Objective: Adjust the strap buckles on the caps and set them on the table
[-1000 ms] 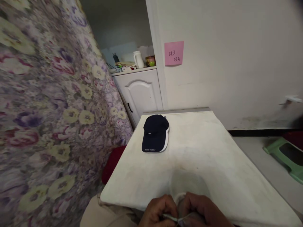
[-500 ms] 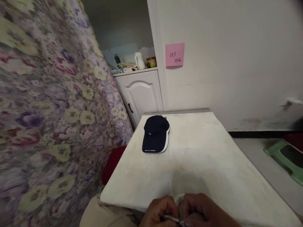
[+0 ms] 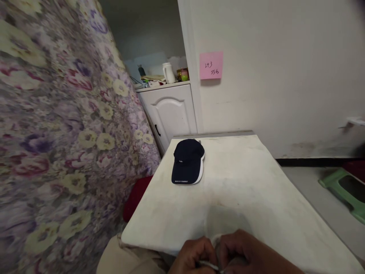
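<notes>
At the bottom edge, my left hand [image 3: 196, 255] and my right hand [image 3: 242, 251] come close together with bent, pinching fingers. Between them shows a thin pale strip [image 3: 208, 263], gripped by the left fingertips and touched at its right end by the right ones. What it belongs to is mostly hidden by my hands and the frame's edge. A whitish rounded edge [image 3: 217, 239] peeks out between the knuckles, with a faint greyish rounded shape [image 3: 226, 220] beyond. Farther off, a navy baseball cap [image 3: 186, 161] with white trim lies on the table, brim towards me.
The pale table [image 3: 251, 182] ends against the wall. A floral curtain [image 3: 57, 133] hangs at left, a red seat [image 3: 137, 198] below it. Behind stands a white cabinet [image 3: 172, 110] with a white jug [image 3: 169, 73] on top. A green stool [image 3: 339, 186] is at right.
My right hand has shifted slightly up, and its forearm shows more at the lower right. Both hands keep their pinch. The navy cap stays in place.
</notes>
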{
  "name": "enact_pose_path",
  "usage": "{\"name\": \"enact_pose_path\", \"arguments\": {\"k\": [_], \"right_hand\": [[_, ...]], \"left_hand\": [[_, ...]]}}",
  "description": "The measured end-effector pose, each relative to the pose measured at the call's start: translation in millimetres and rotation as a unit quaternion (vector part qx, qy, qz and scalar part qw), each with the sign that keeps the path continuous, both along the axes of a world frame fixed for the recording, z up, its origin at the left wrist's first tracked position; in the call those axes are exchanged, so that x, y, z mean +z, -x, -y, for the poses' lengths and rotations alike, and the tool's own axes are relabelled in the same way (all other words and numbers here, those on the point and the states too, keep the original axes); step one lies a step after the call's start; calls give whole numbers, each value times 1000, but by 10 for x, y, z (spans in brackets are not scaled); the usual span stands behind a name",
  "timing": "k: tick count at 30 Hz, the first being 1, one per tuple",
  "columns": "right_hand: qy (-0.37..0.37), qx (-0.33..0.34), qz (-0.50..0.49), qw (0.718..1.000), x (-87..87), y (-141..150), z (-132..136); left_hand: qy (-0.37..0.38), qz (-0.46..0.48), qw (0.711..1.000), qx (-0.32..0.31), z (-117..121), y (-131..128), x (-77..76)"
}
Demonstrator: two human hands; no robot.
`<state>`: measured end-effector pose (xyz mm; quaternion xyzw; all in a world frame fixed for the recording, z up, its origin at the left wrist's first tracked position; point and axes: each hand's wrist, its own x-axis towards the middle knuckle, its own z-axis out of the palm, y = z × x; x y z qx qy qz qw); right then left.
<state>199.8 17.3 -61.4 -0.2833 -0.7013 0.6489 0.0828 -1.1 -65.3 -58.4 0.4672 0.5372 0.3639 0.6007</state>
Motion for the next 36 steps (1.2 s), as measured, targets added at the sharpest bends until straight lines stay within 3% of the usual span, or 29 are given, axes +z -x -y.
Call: {"name": "enact_pose_path", "arguments": {"k": [7, 11, 16, 23, 30, 36], "right_hand": [[-20, 11, -11, 1000, -97, -6, -27], [-16, -22, 6, 1000, -30, -11, 1], [35, -14, -24, 999, 90, -14, 10], [55, -14, -17, 998, 108, -40, 26], [21, 4, -15, 1000, 73, -19, 49], [96, -4, -49, 994, 97, -49, 58]], "left_hand": [[-1, 21, 1000, -1, -26, -25, 4], [4, 22, 1000, -6, -28, -17, 5], [12, 19, 1000, -7, -15, 15, 17], [-14, 91, 994, -61, 8, 58, -5], [20, 39, 997, -58, -29, 60, 25], [22, 22, 998, -61, 6, 69, 14]]}}
